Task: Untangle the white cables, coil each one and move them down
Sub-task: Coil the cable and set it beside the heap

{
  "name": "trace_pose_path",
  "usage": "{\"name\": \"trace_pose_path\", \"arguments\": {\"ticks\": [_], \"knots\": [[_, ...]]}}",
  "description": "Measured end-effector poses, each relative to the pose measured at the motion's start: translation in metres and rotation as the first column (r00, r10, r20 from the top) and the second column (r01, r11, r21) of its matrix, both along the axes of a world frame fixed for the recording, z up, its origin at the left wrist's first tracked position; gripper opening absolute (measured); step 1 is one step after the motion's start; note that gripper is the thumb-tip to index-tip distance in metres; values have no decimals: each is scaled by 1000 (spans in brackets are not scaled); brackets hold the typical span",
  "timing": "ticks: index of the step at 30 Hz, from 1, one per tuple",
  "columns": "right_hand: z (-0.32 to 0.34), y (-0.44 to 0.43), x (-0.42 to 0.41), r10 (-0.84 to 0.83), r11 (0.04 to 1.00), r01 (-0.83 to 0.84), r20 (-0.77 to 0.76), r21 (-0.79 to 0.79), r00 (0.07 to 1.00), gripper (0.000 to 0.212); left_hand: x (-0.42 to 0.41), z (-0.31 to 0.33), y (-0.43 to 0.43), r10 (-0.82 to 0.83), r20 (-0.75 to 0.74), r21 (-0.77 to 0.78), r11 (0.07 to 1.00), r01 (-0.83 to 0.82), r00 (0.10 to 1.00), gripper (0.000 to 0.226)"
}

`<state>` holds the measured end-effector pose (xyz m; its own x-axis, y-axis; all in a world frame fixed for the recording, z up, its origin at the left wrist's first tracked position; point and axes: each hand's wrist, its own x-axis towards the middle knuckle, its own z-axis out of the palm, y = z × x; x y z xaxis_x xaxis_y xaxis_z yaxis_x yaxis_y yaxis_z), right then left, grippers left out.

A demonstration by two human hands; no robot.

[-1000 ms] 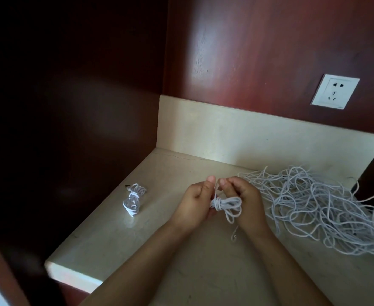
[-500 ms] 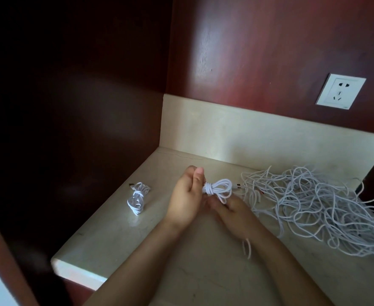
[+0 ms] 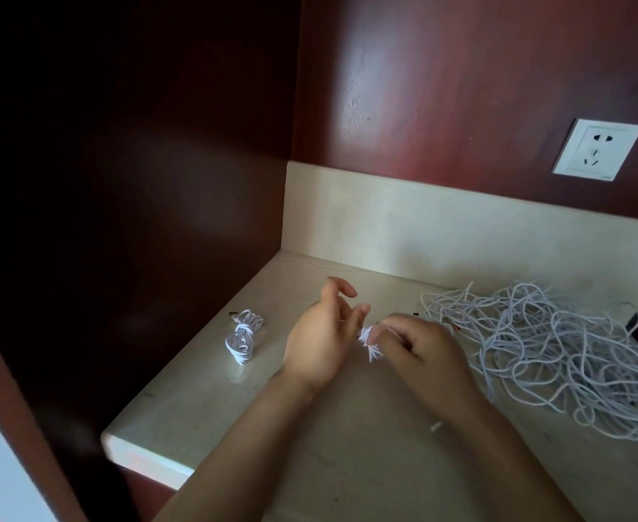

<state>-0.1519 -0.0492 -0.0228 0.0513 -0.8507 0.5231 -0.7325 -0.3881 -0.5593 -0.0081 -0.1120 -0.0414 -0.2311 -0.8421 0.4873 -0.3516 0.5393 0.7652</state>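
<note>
A pale stone counter (image 3: 197,408) filled a corner of dark red panelling, with a wall socket (image 3: 597,149) above it at the right. At the counter's left lay one finished coil (image 3: 242,335), bound round its middle. Beside it the left hand (image 3: 323,339) hung with fingers spread and loose, gripping nothing, its fingertips just next to a small half-wound bundle (image 3: 370,342). The right hand (image 3: 422,348) pinched that bundle in curled fingers above the counter, though blur hid exactly how. A loose plug end (image 3: 437,426) showed below the right wrist. Farther right sprawled the tangled pile (image 3: 554,352) of white cables. The cord looked thin, light and limp, likely to spring from its loops unless held at the wrapped waist. Strands in the pile would probably snag if tugged, so a free end seemed the better hold.
</note>
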Motion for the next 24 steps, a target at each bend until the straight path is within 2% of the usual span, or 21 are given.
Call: {"name": "trace_pose_path", "arguments": {"ticks": [2, 4, 6, 8, 10, 11, 13, 15, 17, 19, 21, 24], "knots": [[3, -3, -7, -68, 997, 70, 71, -22, 995, 21, -3, -1, 1, -105, -42, 27, 994, 106, 994, 21], [2, -8, -16, -85, 996, 85, 266, 12, 960, 14, -6, -2, 2, -230, -159, 42, 970, 240, 960, 21], [1, -12, -23, -36, 999, 17, 438, 47, 898, 12, -9, 0, 6, -331, -305, 35, 933, 357, 893, 18], [0, -12, -22, -6, 995, -47, 513, 90, 858, 11, -12, 3, 10, -369, -403, 35, 908, 418, 837, 15], [-2, -13, -16, 21, 987, -105, 554, 120, 832, 14, -12, 5, 11, -350, -469, 32, 911, 411, 811, 15], [-4, -14, -13, 50, 985, -131, 533, 116, 845, 16, -12, 6, 10, -321, -490, 32, 922, 385, 810, 16], [-11, -16, -7, 104, 977, -167, 384, 134, 917, 22, -9, 5, 6, -236, -505, 46, 953, 298, 831, 17], [-19, -15, 0, 103, 962, -163, 259, 219, 960, 37, -5, 4, 3, -136, -492, 61, 980, 190, 860, 15], [-24, -14, 7, 130, 942, -166, 138, 292, 982, 46, -3, 3, 1, -44, -473, 49, 996, 76, 880, 15], [-25, -10, 13, 224, 923, -223, 33, 314, 974, 44, -1, 1, -1, 31, -428, 8, 999, -31, 903, 13], [-24, -7, 15, 294, 921, -274, -31, 277, 955, 41, 0, -1, -3, 74, -329, -22, 996, -86, 942, 7], [-18, -5, 12, 280, 941, -275, 3, 195, 960, 34, 1, -2, -3, 98, -190, -35, 994, -107, 977, 13]]}}
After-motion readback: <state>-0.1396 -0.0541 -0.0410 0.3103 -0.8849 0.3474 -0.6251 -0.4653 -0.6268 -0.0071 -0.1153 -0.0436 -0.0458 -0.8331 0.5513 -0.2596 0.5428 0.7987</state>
